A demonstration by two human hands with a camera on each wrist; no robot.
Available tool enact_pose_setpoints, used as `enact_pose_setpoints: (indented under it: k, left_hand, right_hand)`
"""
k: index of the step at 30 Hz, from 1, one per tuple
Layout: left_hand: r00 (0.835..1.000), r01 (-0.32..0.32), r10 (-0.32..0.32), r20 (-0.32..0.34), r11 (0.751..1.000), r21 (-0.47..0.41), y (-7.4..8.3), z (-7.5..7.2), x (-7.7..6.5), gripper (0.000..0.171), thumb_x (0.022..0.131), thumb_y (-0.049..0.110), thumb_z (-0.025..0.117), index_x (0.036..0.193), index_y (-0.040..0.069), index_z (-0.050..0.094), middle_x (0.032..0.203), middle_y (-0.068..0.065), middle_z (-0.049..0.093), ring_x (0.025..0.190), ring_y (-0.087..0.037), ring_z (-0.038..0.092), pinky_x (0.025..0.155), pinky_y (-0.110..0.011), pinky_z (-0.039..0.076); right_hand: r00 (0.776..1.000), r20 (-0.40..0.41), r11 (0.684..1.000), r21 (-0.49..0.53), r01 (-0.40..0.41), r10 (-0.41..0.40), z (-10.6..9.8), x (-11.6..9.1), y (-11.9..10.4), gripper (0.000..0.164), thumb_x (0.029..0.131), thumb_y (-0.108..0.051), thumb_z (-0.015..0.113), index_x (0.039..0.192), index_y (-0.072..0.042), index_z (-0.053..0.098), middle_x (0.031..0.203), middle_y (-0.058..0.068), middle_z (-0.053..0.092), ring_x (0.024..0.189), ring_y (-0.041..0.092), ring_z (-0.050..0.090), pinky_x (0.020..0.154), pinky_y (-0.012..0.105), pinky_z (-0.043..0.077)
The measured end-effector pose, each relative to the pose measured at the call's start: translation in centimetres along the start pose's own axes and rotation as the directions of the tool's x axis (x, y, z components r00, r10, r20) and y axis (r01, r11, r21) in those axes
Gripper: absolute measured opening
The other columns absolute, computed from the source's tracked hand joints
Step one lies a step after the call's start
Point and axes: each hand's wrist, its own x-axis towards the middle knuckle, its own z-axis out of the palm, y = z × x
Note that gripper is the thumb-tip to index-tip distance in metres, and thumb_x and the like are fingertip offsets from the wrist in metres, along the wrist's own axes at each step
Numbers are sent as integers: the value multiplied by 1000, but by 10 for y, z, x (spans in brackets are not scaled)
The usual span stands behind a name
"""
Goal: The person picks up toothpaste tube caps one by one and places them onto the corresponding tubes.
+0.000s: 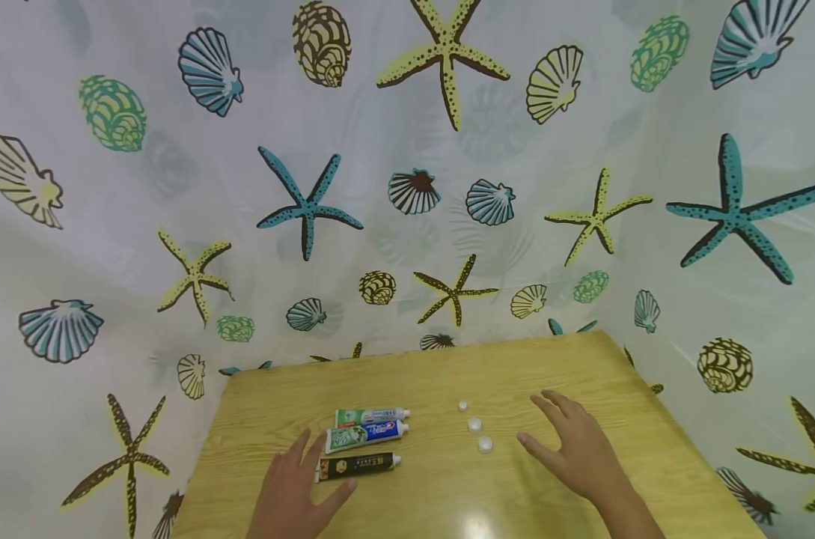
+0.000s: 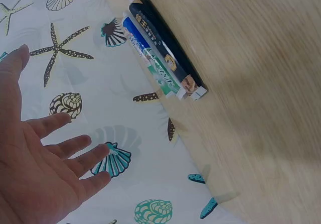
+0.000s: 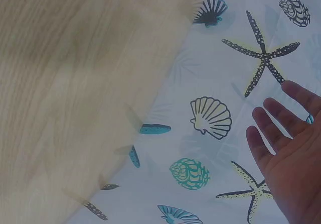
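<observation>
Three toothpaste tubes lie in a stack of rows on the left half of the table: a green and white tube (image 1: 372,417) at the back, a blue and green tube (image 1: 365,436) in the middle, a black tube (image 1: 357,466) nearest me. Their nozzles point right and look uncapped. My left hand (image 1: 301,490) hovers by the black tube's left end, fingers spread, holding nothing. Three white caps, a small one (image 1: 462,406), another (image 1: 474,424) and a third (image 1: 485,445), sit in a line right of the tubes. To their right, my right hand (image 1: 577,451) is held relaxed and bare.
The wooden table (image 1: 434,382) has a light grain and a bright reflection near its front. A white curtain (image 1: 380,314) printed with shells and starfish surrounds it at the back and on both sides.
</observation>
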Motion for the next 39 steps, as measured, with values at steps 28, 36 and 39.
enact_pose_setpoints:
  k: [28, 36, 39]
  left_hand:
    - [944, -253, 246, -220, 968, -1, -15, 46, 0, 55, 85, 48, 88, 129, 17, 74, 119, -6, 72, 96, -25, 71, 84, -48, 57]
    - [964, -208, 203, -174, 978, -12, -19, 53, 2, 56, 84, 53, 87, 126, 17, 76, 120, -4, 72, 100, -27, 70, 91, -55, 55]
    - [963, -211, 202, -177, 977, -31, -20, 56, 4, 54, 84, 51, 88, 123, 15, 77, 120, -4, 72, 101, -28, 70, 91, -55, 55]
  right_hand:
    - [971, 198, 917, 346, -197, 134, 43, -18, 8, 71, 81, -52, 90, 139, -17, 67, 141, 4, 63, 128, 35, 62, 102, 61, 54]
    - [955, 249, 881, 399, -254, 163, 52, -20, 9, 63, 83, -45, 91, 134, -16, 69, 135, 8, 68, 120, 34, 64, 101, 59, 54]
    - [950, 258, 874, 403, -270, 174, 56, -20, 11, 62, 83, -46, 90, 133, -15, 69, 135, 9, 68, 120, 33, 64, 103, 59, 53]
